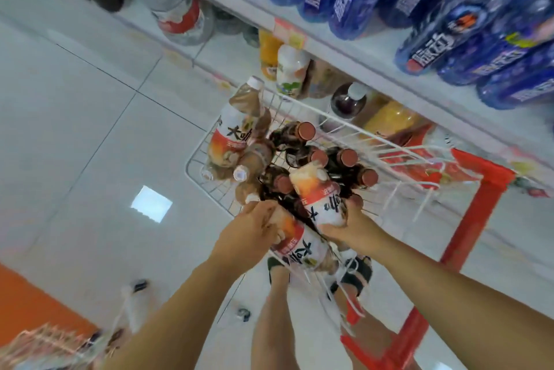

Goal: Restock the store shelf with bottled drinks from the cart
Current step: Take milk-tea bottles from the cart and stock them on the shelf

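Observation:
A white wire cart basket (398, 147) on a red frame holds several brown tea bottles with white-and-orange labels and several dark bottles with copper caps (347, 157). My left hand (254, 228) is closed around one labelled bottle (302, 249) lying at the basket's near edge. My right hand (347, 222) grips another labelled bottle (320, 195), tilted with its base up, above the dark bottles. A third labelled bottle (236, 126) leans against the basket's far-left corner. The shelf (344, 51) runs diagonally at the upper right.
Blue bottles (443, 27) fill the upper shelf. The lower shelf holds orange, white and dark drinks (287, 69) behind the cart. My legs and sandalled feet (356, 270) stand under the basket on grey floor tiles. A second wire basket (51, 345) sits at the bottom left.

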`<action>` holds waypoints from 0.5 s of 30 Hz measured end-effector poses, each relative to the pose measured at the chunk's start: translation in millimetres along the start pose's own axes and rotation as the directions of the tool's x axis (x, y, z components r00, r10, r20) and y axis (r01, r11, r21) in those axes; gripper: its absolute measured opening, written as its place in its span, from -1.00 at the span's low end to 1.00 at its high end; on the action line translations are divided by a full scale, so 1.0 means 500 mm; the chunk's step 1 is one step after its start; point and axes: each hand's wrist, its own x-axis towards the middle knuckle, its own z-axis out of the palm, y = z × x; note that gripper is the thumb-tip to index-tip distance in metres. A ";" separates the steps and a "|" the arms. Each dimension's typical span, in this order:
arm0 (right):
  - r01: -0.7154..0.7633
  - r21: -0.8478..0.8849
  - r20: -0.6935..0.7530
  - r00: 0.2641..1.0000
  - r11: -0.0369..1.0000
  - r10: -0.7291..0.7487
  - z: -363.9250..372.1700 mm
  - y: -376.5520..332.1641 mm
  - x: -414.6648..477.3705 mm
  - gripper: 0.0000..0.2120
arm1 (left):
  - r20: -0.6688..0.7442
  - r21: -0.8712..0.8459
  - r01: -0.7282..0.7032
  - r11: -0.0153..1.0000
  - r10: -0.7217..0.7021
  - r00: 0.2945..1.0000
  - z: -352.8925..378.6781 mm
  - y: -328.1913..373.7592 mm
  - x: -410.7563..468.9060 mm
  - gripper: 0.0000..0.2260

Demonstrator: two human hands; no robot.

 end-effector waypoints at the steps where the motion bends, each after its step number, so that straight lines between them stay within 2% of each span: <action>1: -0.024 0.005 -0.013 1.000 1.000 0.024 0.008 0.005 0.005 -0.31 | 0.020 -0.005 0.009 1.000 -0.009 1.000 0.006 -0.007 0.003 -0.62; 5: 0.015 0.011 -0.108 0.994 1.000 -0.014 0.002 -0.005 -0.002 -0.47 | 0.025 -0.031 -0.007 1.000 0.008 1.000 0.008 -0.018 0.007 -0.58; 6: 0.035 -0.052 -0.140 0.989 0.998 -0.042 -0.012 -0.014 -0.010 -0.44 | -0.007 -0.048 -0.024 0.999 0.024 1.000 0.000 -0.013 0.007 -0.56; 8: 0.070 -0.290 -0.195 0.972 0.954 -0.131 -0.051 -0.041 -0.032 -0.30 | -0.132 -0.052 -0.124 0.991 0.116 0.984 -0.025 0.007 0.008 -0.52; 10: 0.144 -0.547 -0.190 0.938 0.824 -0.290 -0.090 -0.082 -0.060 -0.22 | -0.190 0.081 -0.280 0.957 0.291 0.938 -0.053 0.039 0.015 -0.45; 12: 0.268 -0.734 -0.103 0.864 0.624 -0.493 -0.121 -0.134 -0.086 -0.24 | -0.142 0.228 -0.374 0.899 0.410 0.901 -0.079 0.072 0.025 -0.37; 15: 0.428 -0.835 0.081 0.718 0.347 -0.691 -0.148 -0.211 -0.112 -0.31 | -0.074 0.260 -0.367 0.893 0.398 0.915 -0.115 0.101 0.038 -0.25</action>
